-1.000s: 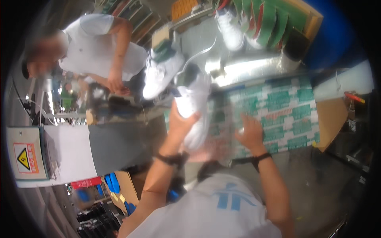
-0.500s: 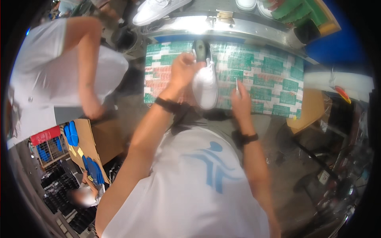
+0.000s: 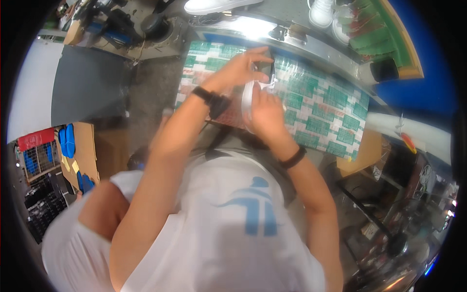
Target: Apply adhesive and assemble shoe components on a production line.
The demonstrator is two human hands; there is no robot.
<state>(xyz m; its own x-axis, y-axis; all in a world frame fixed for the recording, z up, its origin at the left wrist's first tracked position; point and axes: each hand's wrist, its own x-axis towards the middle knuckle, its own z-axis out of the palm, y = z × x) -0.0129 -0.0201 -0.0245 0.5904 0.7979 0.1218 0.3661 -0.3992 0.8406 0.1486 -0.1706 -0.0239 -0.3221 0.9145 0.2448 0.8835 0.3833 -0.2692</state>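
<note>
Evidently it's two-handed work on one white shoe point(image 3: 247, 102), which is over the patterned mat point(image 3: 316, 97), left of its middle, opening toward the far side and toe toward the person's body. Toe end is mostly behind the R hand and seems to reach the mat's near edge; can't tell if the sole rests flat or is held up.

L hand point(image 3: 237, 72) comes in from the left, across the far part of the shoe: thumb and fingers spread apart about the opening. Whether they grip the collar, can't tell. R hand point(image 3: 268, 111) lies over the upper, fingers bent together w/ tips near the laced part; can't tell if they pinch anything, b/c the palm side is hidden.

For good handling, prob. best to let the L hand steady the heel end w/ light, even hold, so the R fingers can work w/o the shoe twisting. Sole fully on the mat would be safer than toe at the edge, where it could tip. Light fingertip pressure, esp. on white material, which likely marks easily. R hand a bit lower would also keep the upper in sight.

Beyond the mat, far side: another white shoe point(image 3: 219, 6), plus a green rack point(image 3: 377, 36) at far right.
</note>
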